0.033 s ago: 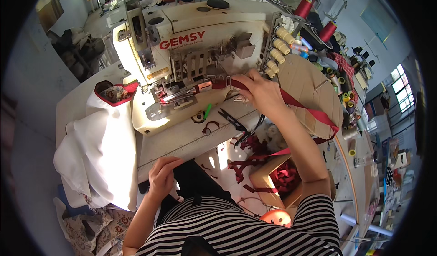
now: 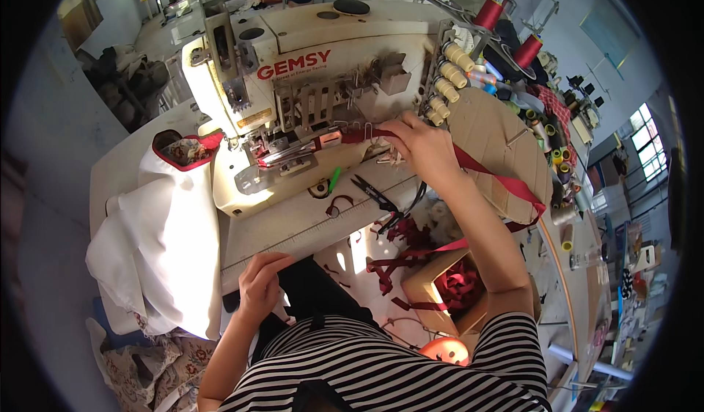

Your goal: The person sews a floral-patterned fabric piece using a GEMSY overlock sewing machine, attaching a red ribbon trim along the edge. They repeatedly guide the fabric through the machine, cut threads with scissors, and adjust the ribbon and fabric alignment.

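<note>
My right hand (image 2: 419,148) pinches a dark red fabric tape (image 2: 484,170), which runs through wire guides into a folder attached to the white sewing machine (image 2: 341,31). My left hand (image 2: 260,284) rests at the front edge of the worktable (image 2: 257,232), its fingers curled together over the edge. Black scissors (image 2: 374,196), a small green strip (image 2: 334,179) and red scraps (image 2: 339,207) lie in front of the machine. A white garment with red trim at its opening (image 2: 172,243) drapes over the table's left end.
A cardboard sheet (image 2: 477,119), thread spools (image 2: 554,148) and red cones (image 2: 528,50) stand at the right. Below are a box of red tape (image 2: 414,280), an orange round object (image 2: 440,350) and floral fabric (image 2: 147,368). A wall (image 2: 48,155) is at left.
</note>
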`<state>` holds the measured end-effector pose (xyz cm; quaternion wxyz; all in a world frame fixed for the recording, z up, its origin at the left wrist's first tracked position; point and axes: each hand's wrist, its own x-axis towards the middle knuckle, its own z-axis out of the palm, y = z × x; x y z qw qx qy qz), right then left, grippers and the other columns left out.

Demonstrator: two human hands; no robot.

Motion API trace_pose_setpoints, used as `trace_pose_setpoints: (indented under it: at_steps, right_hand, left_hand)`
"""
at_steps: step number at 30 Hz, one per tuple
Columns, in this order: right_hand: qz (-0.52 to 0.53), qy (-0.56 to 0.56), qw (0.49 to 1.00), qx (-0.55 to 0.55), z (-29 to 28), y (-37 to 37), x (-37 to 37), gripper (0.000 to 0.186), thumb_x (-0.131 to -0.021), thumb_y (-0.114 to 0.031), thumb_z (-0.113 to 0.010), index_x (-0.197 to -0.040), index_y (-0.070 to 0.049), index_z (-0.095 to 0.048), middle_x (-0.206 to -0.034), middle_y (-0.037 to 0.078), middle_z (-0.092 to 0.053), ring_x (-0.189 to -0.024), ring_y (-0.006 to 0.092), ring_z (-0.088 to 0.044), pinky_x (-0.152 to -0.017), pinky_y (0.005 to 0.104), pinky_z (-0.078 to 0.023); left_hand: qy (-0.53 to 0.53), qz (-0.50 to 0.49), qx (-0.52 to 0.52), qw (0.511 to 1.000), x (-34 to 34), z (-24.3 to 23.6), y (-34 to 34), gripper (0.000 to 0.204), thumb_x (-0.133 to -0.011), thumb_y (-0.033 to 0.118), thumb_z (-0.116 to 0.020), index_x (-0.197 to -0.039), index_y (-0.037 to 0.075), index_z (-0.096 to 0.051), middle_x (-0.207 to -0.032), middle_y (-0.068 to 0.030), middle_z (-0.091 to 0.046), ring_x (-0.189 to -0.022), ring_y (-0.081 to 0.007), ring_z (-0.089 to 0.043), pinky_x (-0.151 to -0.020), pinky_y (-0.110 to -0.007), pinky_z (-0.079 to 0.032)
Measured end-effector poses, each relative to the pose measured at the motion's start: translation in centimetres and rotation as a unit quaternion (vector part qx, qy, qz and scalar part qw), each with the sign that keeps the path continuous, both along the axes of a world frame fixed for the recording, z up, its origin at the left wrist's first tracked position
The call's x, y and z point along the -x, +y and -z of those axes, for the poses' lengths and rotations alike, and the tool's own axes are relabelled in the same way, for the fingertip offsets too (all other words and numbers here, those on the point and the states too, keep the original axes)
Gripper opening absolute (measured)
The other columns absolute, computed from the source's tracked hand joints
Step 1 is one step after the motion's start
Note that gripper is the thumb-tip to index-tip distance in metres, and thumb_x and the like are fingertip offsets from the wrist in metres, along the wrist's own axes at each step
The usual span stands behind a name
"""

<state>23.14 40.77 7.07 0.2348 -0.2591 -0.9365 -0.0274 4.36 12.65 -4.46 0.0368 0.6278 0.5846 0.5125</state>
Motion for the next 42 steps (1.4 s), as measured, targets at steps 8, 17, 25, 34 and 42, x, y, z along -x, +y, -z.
trace_pose_setpoints:
  at_steps: [8,17,25,34,42]
  right_hand:
    - [0.068,0.020,0.985,0.158,-0.6,1.9,1.9,0.018,-0.085,-0.020,-0.056,-0.083,-0.005,-0.066,-0.078,0.013,-0.063,-0.075,0.0348,-0.062,-0.069,0.0449,-0.049]
    - [-0.049,0.052,0.995,0.066,-1.5,0.1,0.8,0.019,-0.085,-0.024,-0.060,-0.089,-0.007,-0.066,-0.085,0.015,-0.065,-0.076,0.0358,-0.062,-0.070,0.0442,-0.050]
    - [0.095,-0.025,0.989,0.114,-1.5,0.8,1.9,0.025,-0.090,-0.024,-0.051,-0.083,-0.006,-0.065,-0.076,0.015,-0.065,-0.077,0.0356,-0.063,-0.073,0.0463,-0.048]
    - [-0.016,-0.057,0.998,-0.005,-3.2,0.5,-0.7,0.010,-0.075,-0.006,-0.056,-0.081,-0.004,-0.064,-0.086,0.012,-0.061,-0.087,0.0295,-0.059,-0.079,0.0402,-0.045]
    - [-0.049,-0.044,0.995,-0.077,-2.4,0.9,-2.4,0.021,-0.071,0.000,-0.058,-0.089,-0.006,-0.066,-0.090,0.008,-0.061,-0.093,0.0266,-0.056,-0.088,0.0390,-0.042]
  left_hand:
    - [-0.008,-0.015,-0.002,1.000,0.5,0.5,-0.3,0.038,-0.069,-0.017,-0.049,-0.098,0.002,-0.064,-0.094,-0.0129,-0.063,-0.074,-0.0248,-0.062,-0.063,-0.030,-0.050]
    - [-0.038,-0.016,0.010,0.999,1.3,0.8,-1.3,0.039,-0.073,-0.020,-0.041,-0.100,-0.002,-0.062,-0.096,-0.0153,-0.060,-0.073,-0.0210,-0.061,-0.064,-0.028,-0.050]
    - [-0.039,-0.031,-0.004,0.999,1.4,0.3,-1.3,0.041,-0.072,-0.020,-0.042,-0.101,-0.001,-0.063,-0.095,-0.0147,-0.061,-0.070,-0.0205,-0.062,-0.061,-0.028,-0.049]
    - [-0.051,-0.030,0.015,0.998,1.9,0.8,-2.0,0.036,-0.079,-0.019,-0.039,-0.103,-0.004,-0.061,-0.096,-0.0155,-0.058,-0.071,-0.0199,-0.060,-0.063,-0.027,-0.047]
    - [-0.051,-0.033,0.015,0.998,1.9,0.6,-1.7,0.033,-0.081,-0.017,-0.040,-0.102,-0.003,-0.061,-0.096,-0.0152,-0.059,-0.071,-0.0202,-0.060,-0.064,-0.028,-0.049]
